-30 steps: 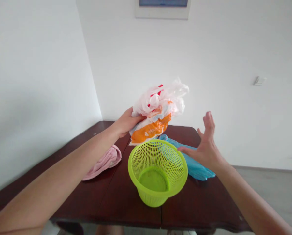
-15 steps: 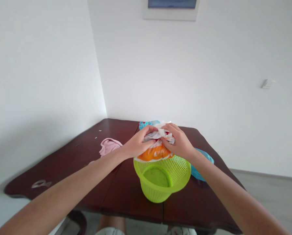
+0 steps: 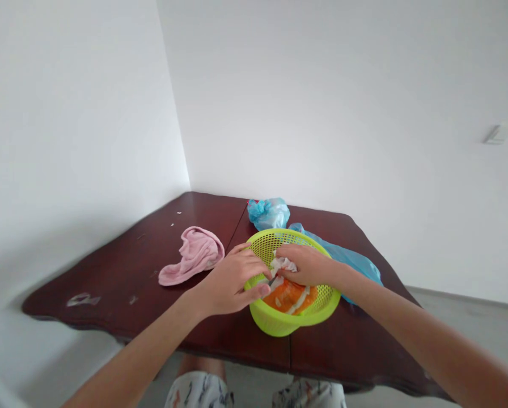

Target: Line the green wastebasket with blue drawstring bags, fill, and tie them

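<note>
An orange and white plastic bag lies bunched inside the green plastic basket. My right hand reaches into the basket with its fingers closed on the bag's white crumpled top. My left hand is at the basket's left rim, thumb and fingers apart, its fingertips beside the bag. Part of the bag is hidden behind my fingers.
A pink cloth lies on the dark wooden table to the left. Behind the basket sits a bunched blue plastic bag. Another blue bag lies flat to the right, partly behind my right forearm. White walls border the table's left and far sides.
Both hands have lowered the orange and white bag from above the basket's far rim into it. My left hand has loosened its hold and moved toward the left rim.
</note>
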{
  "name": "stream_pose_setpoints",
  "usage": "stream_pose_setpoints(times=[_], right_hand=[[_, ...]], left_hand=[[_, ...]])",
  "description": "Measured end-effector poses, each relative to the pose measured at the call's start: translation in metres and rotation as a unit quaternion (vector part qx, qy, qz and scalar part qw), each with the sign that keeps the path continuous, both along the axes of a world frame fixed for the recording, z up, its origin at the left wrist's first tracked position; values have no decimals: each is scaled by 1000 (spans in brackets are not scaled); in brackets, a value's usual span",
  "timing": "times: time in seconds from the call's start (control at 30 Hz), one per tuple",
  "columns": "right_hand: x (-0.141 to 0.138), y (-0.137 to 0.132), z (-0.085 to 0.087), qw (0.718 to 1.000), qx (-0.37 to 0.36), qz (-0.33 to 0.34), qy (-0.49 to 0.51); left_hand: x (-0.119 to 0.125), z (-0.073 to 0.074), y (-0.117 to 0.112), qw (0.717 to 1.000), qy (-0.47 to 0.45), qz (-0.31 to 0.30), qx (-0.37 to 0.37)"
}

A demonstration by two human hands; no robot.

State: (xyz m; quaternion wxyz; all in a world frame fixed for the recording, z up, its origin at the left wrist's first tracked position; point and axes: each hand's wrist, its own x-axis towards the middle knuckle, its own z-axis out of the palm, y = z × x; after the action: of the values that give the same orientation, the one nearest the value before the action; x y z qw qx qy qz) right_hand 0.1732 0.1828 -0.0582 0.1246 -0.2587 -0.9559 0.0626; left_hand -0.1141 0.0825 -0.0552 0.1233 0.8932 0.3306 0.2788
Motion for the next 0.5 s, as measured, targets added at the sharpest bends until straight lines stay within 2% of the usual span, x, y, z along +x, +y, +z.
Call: stream_pose_setpoints(times=[0.2,0.33,0.4,0.5], right_hand=[[4,-2,6,998,-1,-12,61],[4,-7,18,987,1,-34,158],[5,-8,22,965,-15,-72,251],[10,-4,22,893,-70,-157,416]], left_hand=[[2,-11,2,998,-55,-1,14],[1,-18,4,991,-130,8,30],[0,-23,4,987,-157,11,30],[-2,-31,4,985,-169,25,22]])
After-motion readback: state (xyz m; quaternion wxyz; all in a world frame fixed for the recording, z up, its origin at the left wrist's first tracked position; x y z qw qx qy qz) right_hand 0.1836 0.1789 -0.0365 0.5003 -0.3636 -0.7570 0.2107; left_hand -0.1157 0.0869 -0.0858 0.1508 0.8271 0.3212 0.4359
